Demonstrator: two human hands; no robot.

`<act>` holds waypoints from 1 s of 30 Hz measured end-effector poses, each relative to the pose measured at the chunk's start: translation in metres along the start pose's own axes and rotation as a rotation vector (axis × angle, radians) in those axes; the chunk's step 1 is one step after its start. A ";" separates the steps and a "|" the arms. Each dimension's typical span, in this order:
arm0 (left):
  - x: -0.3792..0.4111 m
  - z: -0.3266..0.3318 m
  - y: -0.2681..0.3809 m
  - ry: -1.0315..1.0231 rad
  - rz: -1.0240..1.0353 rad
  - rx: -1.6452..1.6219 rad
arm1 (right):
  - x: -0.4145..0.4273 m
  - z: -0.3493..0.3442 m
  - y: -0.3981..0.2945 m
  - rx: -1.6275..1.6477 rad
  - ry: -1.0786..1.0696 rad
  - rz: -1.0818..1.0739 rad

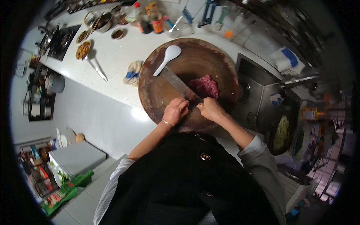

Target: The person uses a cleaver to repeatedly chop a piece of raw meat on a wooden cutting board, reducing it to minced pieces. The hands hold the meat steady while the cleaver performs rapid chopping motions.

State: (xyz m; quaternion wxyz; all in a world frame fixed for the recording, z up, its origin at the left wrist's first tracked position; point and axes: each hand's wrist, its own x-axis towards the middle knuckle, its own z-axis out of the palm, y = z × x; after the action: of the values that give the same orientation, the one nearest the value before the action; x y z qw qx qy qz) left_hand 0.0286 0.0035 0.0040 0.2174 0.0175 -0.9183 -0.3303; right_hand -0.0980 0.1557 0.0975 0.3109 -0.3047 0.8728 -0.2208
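A large round wooden chopping board (154, 92) lies before me. My right hand (212, 110) grips a cleaver (180, 83) at its handle end, and the broad blade slants away to the upper left. Close to the blade's lower edge is my left hand (176, 110), fingers curled; whether they pinch a small piece is hidden. Pink minced meat (206, 86) sits in a heap just beyond the blade, on its right. Near the far left rim of the board rests a white plastic spoon (168, 58), its handle towards the cleaver's tip.
A stainless steel sink (253, 67) adjoins the board on the right. A folded cloth (132, 73) touches its left side. Sauce bottles (156, 21) stand behind. On the white counter (118, 53) are a bowl of brown food pieces (83, 50) and a metal spoon (98, 71).
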 end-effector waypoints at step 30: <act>-0.008 -0.004 0.001 -0.083 -0.065 0.058 | -0.042 -0.018 -0.009 -0.196 -0.105 -0.054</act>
State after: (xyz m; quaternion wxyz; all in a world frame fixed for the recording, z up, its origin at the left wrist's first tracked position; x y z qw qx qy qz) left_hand 0.0369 0.0032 0.0039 0.1677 0.0398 -0.9348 -0.3107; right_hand -0.0813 0.1811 0.1326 0.3188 -0.3681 0.8642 -0.1263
